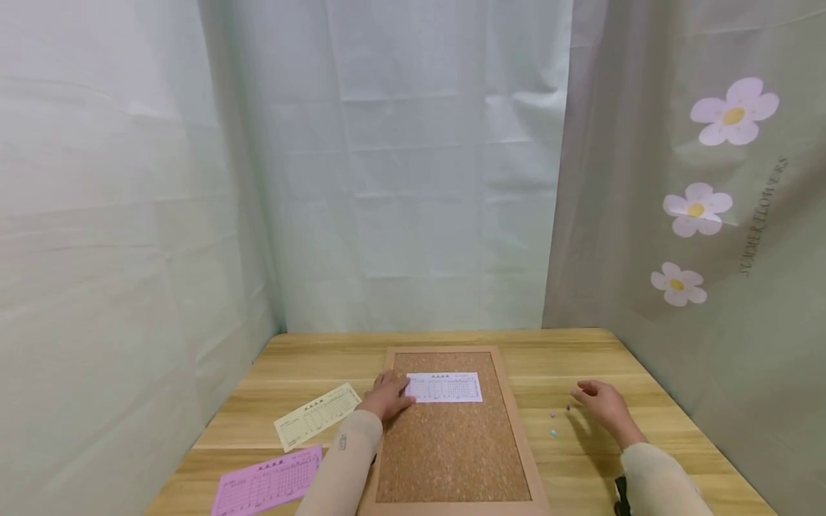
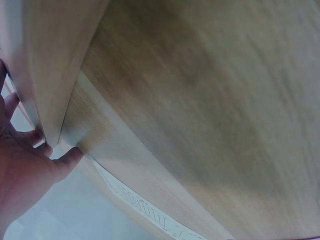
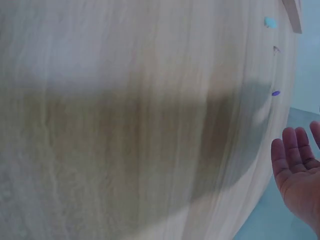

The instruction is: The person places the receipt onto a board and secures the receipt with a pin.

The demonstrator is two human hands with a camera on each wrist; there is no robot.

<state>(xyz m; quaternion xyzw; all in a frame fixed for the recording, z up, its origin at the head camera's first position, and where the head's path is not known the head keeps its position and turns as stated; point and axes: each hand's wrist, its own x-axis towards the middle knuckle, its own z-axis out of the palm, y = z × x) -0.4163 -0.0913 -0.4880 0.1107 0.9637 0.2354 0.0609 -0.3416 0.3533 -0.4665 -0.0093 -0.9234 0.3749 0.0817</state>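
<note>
A white printed slip lies across the upper part of a wood-framed cork board. My left hand rests at the board's left frame, fingers spread, its fingertips on the slip's left end; the left wrist view shows the same hand against the frame. To the right of the board, my right hand is held over the table beside several small pins, one dark purple, one pinkish and one light blue. In the right wrist view this hand has relaxed fingers and holds nothing visible.
A yellow printed slip and a pink one lie on the wooden table left of the board. Pale curtains hang behind and at both sides, with printed flowers on the right one.
</note>
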